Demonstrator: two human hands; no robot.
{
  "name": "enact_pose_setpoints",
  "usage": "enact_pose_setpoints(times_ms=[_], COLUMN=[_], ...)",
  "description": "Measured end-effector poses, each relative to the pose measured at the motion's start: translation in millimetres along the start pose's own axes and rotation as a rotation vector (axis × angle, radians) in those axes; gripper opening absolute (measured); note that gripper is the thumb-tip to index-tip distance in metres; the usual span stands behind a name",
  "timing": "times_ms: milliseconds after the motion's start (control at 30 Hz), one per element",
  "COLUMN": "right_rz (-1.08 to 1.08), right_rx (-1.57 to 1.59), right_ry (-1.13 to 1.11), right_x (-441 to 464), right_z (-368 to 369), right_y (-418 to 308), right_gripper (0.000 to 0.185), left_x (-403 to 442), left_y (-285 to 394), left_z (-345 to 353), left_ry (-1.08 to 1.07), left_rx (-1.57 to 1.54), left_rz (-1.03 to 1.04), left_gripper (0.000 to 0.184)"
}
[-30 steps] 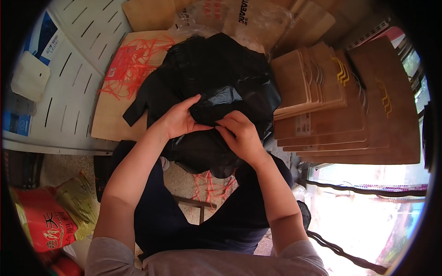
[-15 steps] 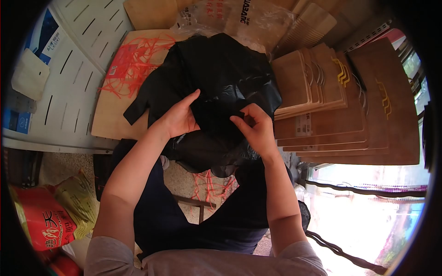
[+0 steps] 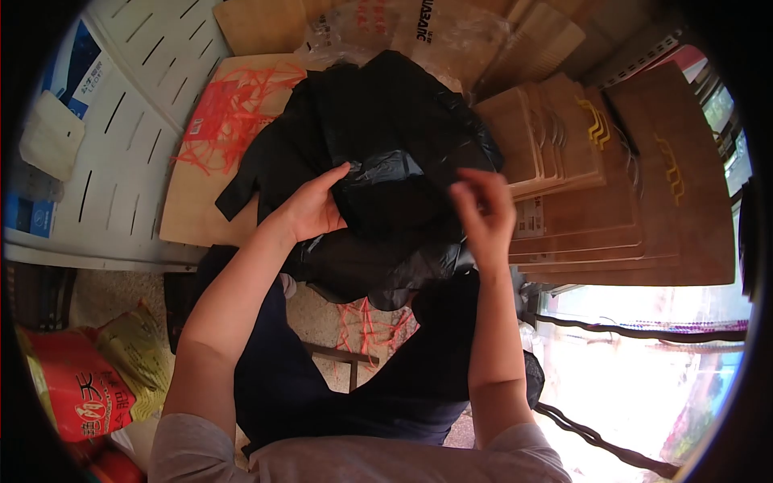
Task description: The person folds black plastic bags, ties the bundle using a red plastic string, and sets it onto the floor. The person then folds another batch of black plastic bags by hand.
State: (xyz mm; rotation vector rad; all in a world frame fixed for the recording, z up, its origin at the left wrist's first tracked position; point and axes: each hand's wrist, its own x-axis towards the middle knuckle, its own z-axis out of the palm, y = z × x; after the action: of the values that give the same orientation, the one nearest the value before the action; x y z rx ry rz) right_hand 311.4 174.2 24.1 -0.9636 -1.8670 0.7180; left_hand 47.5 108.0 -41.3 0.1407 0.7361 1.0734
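Observation:
A heap of black plastic bags (image 3: 386, 121) lies in front of me over a wooden board, its shiny folds hanging down toward my lap. My left hand (image 3: 316, 205) grips the near left part of the black plastic bag, thumb on top and the other fingers partly hidden behind the plastic. At the heap's right edge is my right hand (image 3: 489, 213), its fingers bent and smeared by motion. Whether plastic is pinched between them I cannot make out. One bag handle sticks out on the left side of the heap.
Red plastic strings (image 3: 241, 113) lie on the wooden board (image 3: 189, 205). Several brown boards with handles (image 3: 564, 153) stand at the right. Clear plastic wrap (image 3: 386, 28) is at the back. A red and yellow sack (image 3: 88, 386) stands low left, beside a perforated metal panel (image 3: 121, 145).
My right hand has moved right, away from the middle of the black plastic, to the heap's right edge. The plastic there has shifted and spread rightward. My left hand stays almost in place.

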Motion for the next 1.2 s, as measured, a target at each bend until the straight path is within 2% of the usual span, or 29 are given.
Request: enact_pose_setpoints(times_ms=[67, 133, 200, 300, 367, 500, 600, 667, 700, 733, 800, 833, 867, 933, 1000, 1067, 1133, 1200], right_rz=[-0.375, -0.471, -0.518, -0.477, -0.374, -0.326, -0.273, -0.012, 0.167, 0.288, 0.426, 0.419, 0.305, 0.142, 0.166, -0.148, -0.307, -0.343], right_rx=[-0.036, -0.071, -0.121, -0.097, -0.118, -0.146, 0.014, 0.122, 0.256, 0.323, 0.475, 0.611, 0.396, 0.212, 0.242, 0.02, -0.022, -0.052], right_ry=[-0.324, -0.414, -0.376, -0.332, -0.272, -0.29, -0.285, -0.245, -0.193, -0.051, 0.28, 0.462, 0.586, 0.711, 0.349, -0.203, -0.375, -0.393], right_x=[-12, -20, -22, -19, -17, -15, -14, -13, -13, -4, 15, 22, 26, 25, 10, 3, -11, -13], right_z=[28, 44, 54, 56, 50, 44, 45, 38, 34, 26, 1, -13, -25, -32, -23, -2, 24, 35], right_y=[-16, -21, -17, -18, -21, -18, -14, -15, -3, -3, 27, 48, 49, 41, 16, -20, -25, -17], right_gripper=[0.02, 0.023, 0.025, 0.022, 0.018, 0.016, 0.013, 0.011, 0.012, 0.016, 0.022, 0.023, 0.021, 0.02, 0.016, 0.018, 0.023, 0.021], left_x=[2, -1, -1, -3, -10, -8, -10, -6, -4, -2, -1, -1, -1, -1, 0, -1, -4, -2], left_y=[-1, -1, -1, 1, 2, 2, 3, 2, 1, 1, 1, 0, 0, -1, 0, 0, -1, -1], left_z=[-3, 1, 3, 5, 17, 13, 13, 9, 4, -1, -3, -2, 0, 0, 1, 3, 5, 7], left_ry=[-0.072, -0.08, -0.095, -0.087, -0.076, -0.14, -0.151, -0.12, -0.12, -0.13, -0.141, -0.113, -0.085, -0.08, -0.068, -0.038, -0.044, -0.062], left_rx=[0.013, 0.028, 0.044, 0.058, 0.075, 0.076, 0.052, -0.011, -0.013, 0.008, 0.029, 0.009, -0.009, -0.009, -0.008, 0.025, 0.021, 0.013], left_rz=[0.009, 0.019, 0.041, 0.005, 0.017, 0.037, 0.038, 0.033, 0.033, 0.028, 0.022, 0.019, 0.015, 0.013, 0.012, 0.018, 0.019, 0.03], left_gripper=[0.046, 0.047, 0.048, 0.05, 0.052, 0.055, 0.054, 0.051, 0.051, 0.05, 0.048, 0.047, 0.046, 0.046, 0.046, 0.044, 0.044, 0.045])
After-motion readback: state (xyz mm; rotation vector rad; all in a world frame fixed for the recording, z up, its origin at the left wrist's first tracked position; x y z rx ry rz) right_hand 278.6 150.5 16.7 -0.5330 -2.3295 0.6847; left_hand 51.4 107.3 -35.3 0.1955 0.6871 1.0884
